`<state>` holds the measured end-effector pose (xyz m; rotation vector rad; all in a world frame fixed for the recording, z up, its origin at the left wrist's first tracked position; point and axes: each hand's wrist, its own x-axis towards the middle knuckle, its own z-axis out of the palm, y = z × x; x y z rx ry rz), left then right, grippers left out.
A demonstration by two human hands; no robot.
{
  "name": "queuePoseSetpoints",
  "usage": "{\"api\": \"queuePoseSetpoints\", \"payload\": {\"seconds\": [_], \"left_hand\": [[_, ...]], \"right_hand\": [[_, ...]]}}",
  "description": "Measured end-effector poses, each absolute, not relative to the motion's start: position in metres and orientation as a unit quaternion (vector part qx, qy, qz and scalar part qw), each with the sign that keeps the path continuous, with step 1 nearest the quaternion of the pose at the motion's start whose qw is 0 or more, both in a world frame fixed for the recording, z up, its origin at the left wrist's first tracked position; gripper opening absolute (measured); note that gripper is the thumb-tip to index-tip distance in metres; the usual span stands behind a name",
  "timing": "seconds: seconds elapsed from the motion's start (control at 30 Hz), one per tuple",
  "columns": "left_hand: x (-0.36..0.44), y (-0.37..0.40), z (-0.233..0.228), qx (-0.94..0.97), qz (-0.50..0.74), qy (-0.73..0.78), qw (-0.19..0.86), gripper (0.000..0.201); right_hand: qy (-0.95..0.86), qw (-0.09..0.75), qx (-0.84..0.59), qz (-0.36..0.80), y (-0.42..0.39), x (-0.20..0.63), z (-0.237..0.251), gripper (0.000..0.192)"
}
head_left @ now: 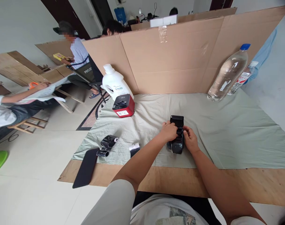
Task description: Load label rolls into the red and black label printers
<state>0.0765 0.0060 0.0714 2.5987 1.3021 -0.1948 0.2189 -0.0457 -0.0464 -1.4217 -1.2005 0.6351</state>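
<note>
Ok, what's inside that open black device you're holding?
The black device lies lid-open on the green cloth. The left hand and right hand cover its compartment, so the contents cannot be seen.

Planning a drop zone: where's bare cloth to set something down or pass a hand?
Widest bare patch: the cloth right of the right hand, below the water bottle. A smaller one lies between the red printer and the black device that both hands touch, left hand. Crowded: front left, with the paper rolls, small roll and phone.
</note>
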Motion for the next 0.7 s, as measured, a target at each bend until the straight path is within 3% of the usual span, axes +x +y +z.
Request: {"api": "queuePoseSetpoints", "payload": {"seconds": [0.27,0.5,0.6,0.7], "left_hand": [[0.087,0.011,0.080,0.907,-0.094,0.404,0.072,0.017],[0.080,0.024,0.075,0.915,-0.041,0.386,0.113,0.028],[0.070,0.026,0.078,0.891,0.021,0.401,0.211,0.031],[0.038,0.030,0.087,0.831,0.095,0.383,0.392,0.028]], "right_hand": [[-0.512,0.546,-0.609,0.262,-0.046,0.218,-0.043,0.049],[-0.523,0.540,-0.611,0.250,-0.047,0.217,-0.037,0.047],[-0.524,0.534,-0.616,0.247,-0.048,0.218,-0.035,0.047],[-0.525,0.536,-0.613,0.249,-0.048,0.218,-0.036,0.046]]}}
